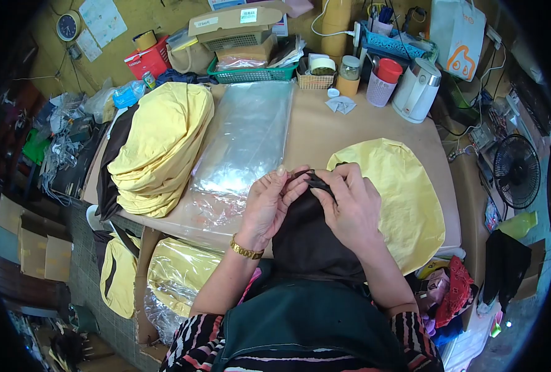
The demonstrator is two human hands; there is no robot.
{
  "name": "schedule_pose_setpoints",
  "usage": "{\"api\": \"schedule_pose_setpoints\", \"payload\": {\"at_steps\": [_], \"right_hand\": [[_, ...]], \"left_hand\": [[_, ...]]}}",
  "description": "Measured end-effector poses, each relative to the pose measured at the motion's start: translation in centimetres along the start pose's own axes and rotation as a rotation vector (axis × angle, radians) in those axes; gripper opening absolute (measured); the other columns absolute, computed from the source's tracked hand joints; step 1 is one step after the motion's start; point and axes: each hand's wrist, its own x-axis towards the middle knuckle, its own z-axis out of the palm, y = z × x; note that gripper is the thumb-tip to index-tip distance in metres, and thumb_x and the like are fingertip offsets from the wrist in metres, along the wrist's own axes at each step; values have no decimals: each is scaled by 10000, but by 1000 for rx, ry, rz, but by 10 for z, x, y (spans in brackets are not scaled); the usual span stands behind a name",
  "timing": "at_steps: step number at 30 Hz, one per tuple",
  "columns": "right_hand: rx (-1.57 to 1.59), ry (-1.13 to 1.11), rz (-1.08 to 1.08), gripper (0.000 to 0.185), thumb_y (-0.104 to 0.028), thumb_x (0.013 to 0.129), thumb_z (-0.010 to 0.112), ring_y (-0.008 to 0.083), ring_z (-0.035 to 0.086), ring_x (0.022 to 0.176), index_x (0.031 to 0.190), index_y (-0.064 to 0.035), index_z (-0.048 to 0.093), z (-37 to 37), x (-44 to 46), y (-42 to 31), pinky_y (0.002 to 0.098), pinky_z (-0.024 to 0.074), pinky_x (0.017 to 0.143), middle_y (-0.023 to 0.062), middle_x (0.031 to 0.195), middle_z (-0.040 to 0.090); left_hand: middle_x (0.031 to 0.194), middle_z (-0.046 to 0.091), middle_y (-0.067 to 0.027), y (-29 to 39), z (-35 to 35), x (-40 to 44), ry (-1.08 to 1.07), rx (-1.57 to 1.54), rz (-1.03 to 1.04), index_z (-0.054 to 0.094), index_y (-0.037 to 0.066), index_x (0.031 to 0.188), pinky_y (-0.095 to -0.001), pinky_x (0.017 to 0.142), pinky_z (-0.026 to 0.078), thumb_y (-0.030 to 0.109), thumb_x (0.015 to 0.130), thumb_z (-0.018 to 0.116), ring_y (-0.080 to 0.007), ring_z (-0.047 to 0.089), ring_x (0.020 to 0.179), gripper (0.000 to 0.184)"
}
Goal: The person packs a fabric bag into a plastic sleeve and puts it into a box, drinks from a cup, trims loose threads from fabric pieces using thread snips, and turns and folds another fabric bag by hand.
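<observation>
Dark brown cloth (309, 232) hangs from my two hands over the front edge of the table. My left hand (274, 197), with a gold watch (246, 248) at the wrist, pinches a thin strip of the cloth's top edge between thumb and fingers. Close beside it, my right hand (348, 201) is closed on a gathered part of the same edge. A rounded yellow cloth piece (408, 204) lies flat under and to the right of my right hand. Whether it is joined to the dark cloth is hidden.
A pile of yellow cloth pieces (160, 146) lies left, beside clear plastic bags (247, 127). An open box (142, 279) holds bagged yellow cloth below. Baskets (253, 72), a jar (350, 67) and a white kettle (417, 93) line the back. A black fan (516, 170) stands right.
</observation>
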Motion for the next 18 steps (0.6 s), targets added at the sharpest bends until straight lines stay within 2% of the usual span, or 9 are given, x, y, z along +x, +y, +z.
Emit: {"api": "schedule_pose_setpoints", "payload": {"at_steps": [4, 6, 9, 18], "right_hand": [[-37, 73, -83, 301, -126, 717, 757, 201, 569, 665, 991, -89, 636, 3, 5, -4, 338, 404, 570, 54, 830, 516], [-42, 119, -154, 224, -117, 723, 740, 185, 554, 631, 888, -82, 593, 3, 9, -6, 329, 379, 552, 47, 781, 500], [-81, 101, -182, 199, -119, 740, 716, 183, 538, 604, 807, -91, 531, 4, 11, -6, 325, 375, 550, 51, 764, 485], [-115, 53, -187, 191, -67, 716, 669, 181, 548, 599, 796, -81, 496, -3, 15, -12, 320, 385, 543, 56, 746, 479]], "left_hand": [[1184, 621, -225, -6, -6, 2, -77, 35, 44, 582, -37, 999, -289, 872, 579, 221, 1001, 527, -210, 667, 1011, 264], [1143, 637, -230, -7, 0, -1, -63, 89, 73, 545, 16, 850, -285, 840, 582, 196, 1019, 494, -178, 669, 939, 252], [1140, 641, -225, -10, -2, 0, -86, 89, 91, 542, 19, 849, -280, 823, 579, 196, 1021, 491, -164, 662, 906, 252], [1147, 636, -235, -12, 1, -2, -84, 135, 111, 524, 24, 845, -291, 816, 577, 201, 1018, 501, -162, 651, 883, 248]]}}
